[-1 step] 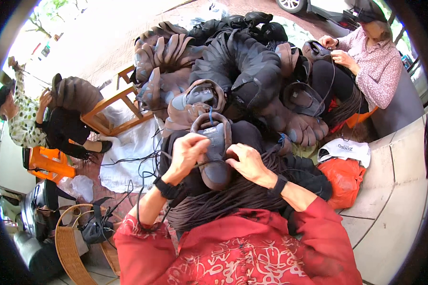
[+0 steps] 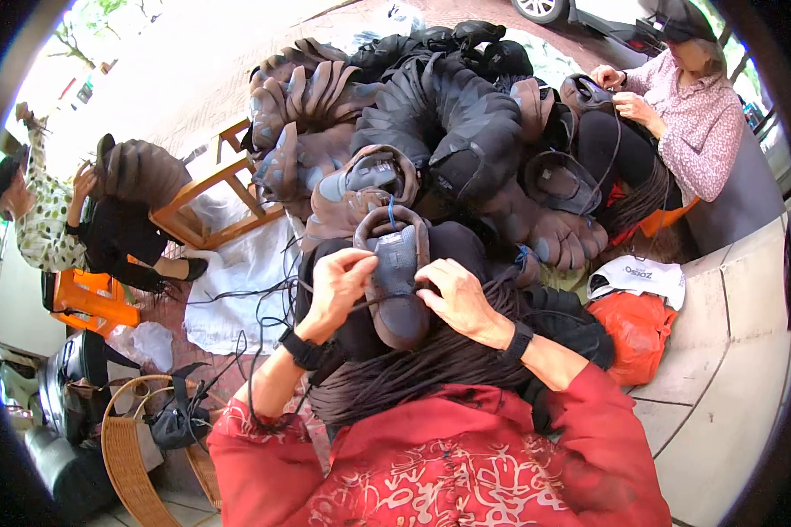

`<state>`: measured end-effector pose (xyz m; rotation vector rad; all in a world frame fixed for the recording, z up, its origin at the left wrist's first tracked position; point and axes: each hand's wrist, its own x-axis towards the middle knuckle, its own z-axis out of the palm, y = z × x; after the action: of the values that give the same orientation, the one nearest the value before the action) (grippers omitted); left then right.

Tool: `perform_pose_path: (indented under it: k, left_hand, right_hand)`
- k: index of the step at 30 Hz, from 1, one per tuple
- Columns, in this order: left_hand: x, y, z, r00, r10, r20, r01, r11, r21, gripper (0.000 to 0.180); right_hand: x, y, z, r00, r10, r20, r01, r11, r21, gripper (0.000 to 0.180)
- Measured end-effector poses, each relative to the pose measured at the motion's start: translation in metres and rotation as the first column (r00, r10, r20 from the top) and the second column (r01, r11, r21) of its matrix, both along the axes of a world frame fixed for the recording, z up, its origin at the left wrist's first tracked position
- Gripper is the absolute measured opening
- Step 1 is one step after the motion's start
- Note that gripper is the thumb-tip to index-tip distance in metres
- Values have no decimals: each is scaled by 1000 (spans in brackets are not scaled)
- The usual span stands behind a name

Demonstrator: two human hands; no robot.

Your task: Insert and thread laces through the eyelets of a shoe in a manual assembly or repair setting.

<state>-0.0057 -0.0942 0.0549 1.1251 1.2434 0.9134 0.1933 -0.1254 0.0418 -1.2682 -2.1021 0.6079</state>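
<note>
A dark grey-brown shoe upper (image 2: 399, 321) lies on my lap, toe toward me, its padded collar at the far end. My left hand (image 2: 341, 283) is closed in a pinch at its left edge, with a dark shoelace running from the fingers. At the opposite edge, my right hand (image 2: 455, 297) rests with thumb and fingers curled together on the upper; what they pinch is too small to make out. A thick bundle of dark laces (image 2: 404, 391) lies across my lap, below the shoe upper.
A big heap of shoe uppers (image 2: 431, 105) rises just beyond my knees. Co-workers handle uppers at left (image 2: 39, 206) and right (image 2: 685, 114). A wooden frame (image 2: 206, 233) stands left of the heap; a red plastic bag (image 2: 633, 329) sits to the right. Loose laces (image 2: 246, 303) trail leftward.
My left hand has shifted slightly left, and its fingers have turned to a pinch beside the shoe upper. My right hand is nearly where it was.
</note>
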Motion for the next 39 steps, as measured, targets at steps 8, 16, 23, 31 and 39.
perform_pose_path:
  k: [8,16,23,31,39]
  left_hand:
    - [-19,-31,-34,998,-36,-43,33,997,-68,10]
    - [-22,-40,-45,982,-169,-83,168,985,-26,11]
    - [-21,-39,-31,974,-222,-44,216,970,-114,10]
    - [-16,-40,-36,906,-118,-407,211,958,192,14]
    - [-9,-36,-41,888,-99,-449,210,956,205,13]
  right_hand:
    - [-34,20,-10,985,155,79,-153,988,-34,19]
    - [-29,28,-5,968,243,-57,-249,930,-271,24]
    - [-26,31,-3,955,241,-173,-289,884,-368,26]
    - [-29,29,6,965,234,-116,-261,885,-386,26]
    - [-32,27,-5,956,259,-139,-292,893,-343,24]
